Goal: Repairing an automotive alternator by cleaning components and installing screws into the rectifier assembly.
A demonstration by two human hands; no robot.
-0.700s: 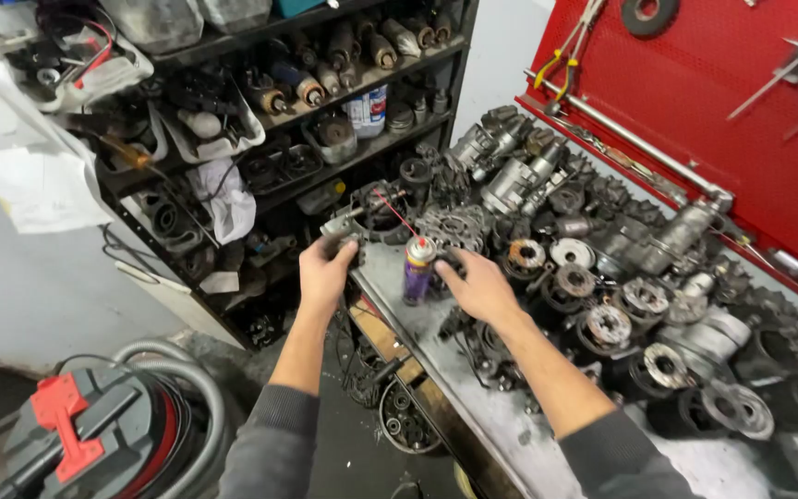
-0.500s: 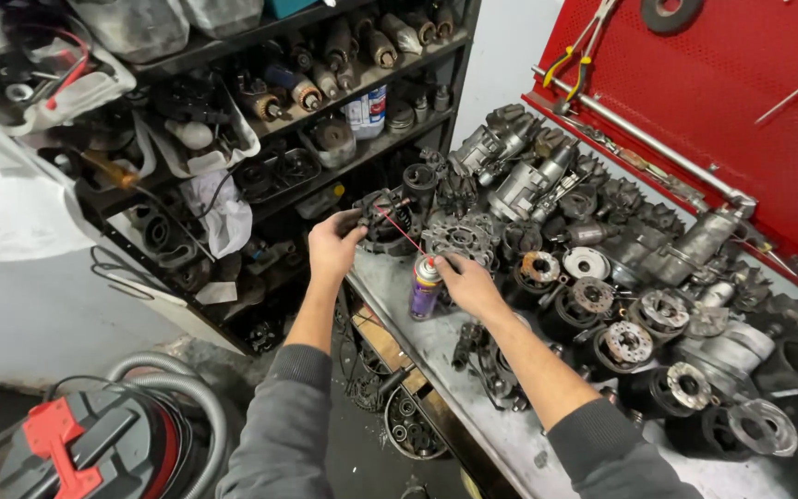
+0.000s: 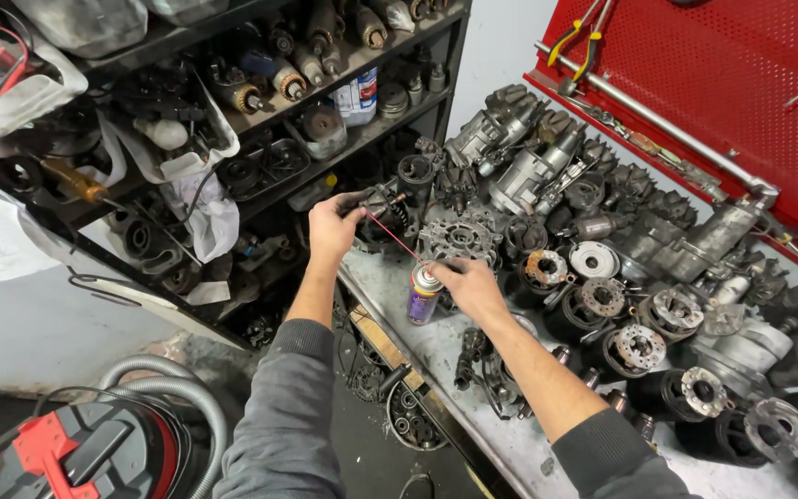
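Observation:
My right hand (image 3: 473,288) grips a purple spray can (image 3: 423,296) standing near the bench's left edge, a finger on its nozzle. A thin red straw (image 3: 392,237) runs from the nozzle up and left to a dark metal motor part (image 3: 382,211). My left hand (image 3: 332,226) holds that part at the bench corner, fingers wrapped around its left side. Both arms wear grey sleeves.
The metal workbench (image 3: 473,388) is crowded with several greasy starter and alternator parts (image 3: 621,305). A red pegboard (image 3: 731,83) rises behind it. A dark shelf (image 3: 233,120) of motors and bags stands at left. A red vacuum with grey hose (image 3: 94,434) sits on the floor.
The camera has closed in on the bench corner. My right hand shifted the can slightly lower and right; my left hand stayed on the motor part with the straw aimed at it.

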